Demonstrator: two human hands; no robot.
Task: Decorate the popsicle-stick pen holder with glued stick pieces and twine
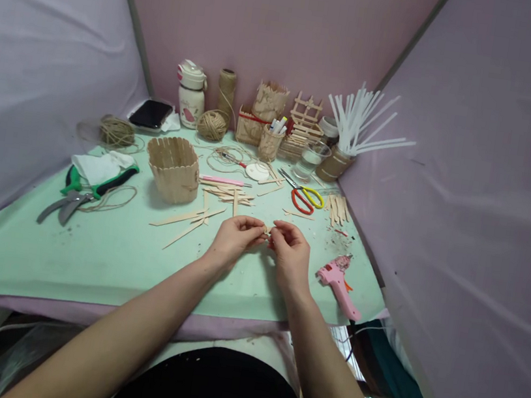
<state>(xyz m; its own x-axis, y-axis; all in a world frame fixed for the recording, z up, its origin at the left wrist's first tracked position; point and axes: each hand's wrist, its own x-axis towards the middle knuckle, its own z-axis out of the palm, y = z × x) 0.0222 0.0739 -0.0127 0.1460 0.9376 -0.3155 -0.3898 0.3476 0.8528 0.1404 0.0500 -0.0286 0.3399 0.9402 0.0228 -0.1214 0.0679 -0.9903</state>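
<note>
My left hand (236,238) and my right hand (292,250) meet above the front middle of the table, fingers closed in a pinch. Between the fingertips shows a small pale piece of wooden stick (267,230), mostly covered by them. Just beyond my left hand lie loose flat wooden sticks (229,194), some crossing each other. A basket made of wooden sticks (173,169) stands upright to the left. Right of my right hand, a pink hot glue gun (339,285) rests on its side.
Green-handled pruning shears (70,201) lie at left; scissors (302,197) with red and yellow handles lie beyond my right hand. Along the back stand a bottle (191,96), twine ball (211,125), a clear cup (309,162) and a jar of white glue sticks (355,123). Fabric walls flank the table.
</note>
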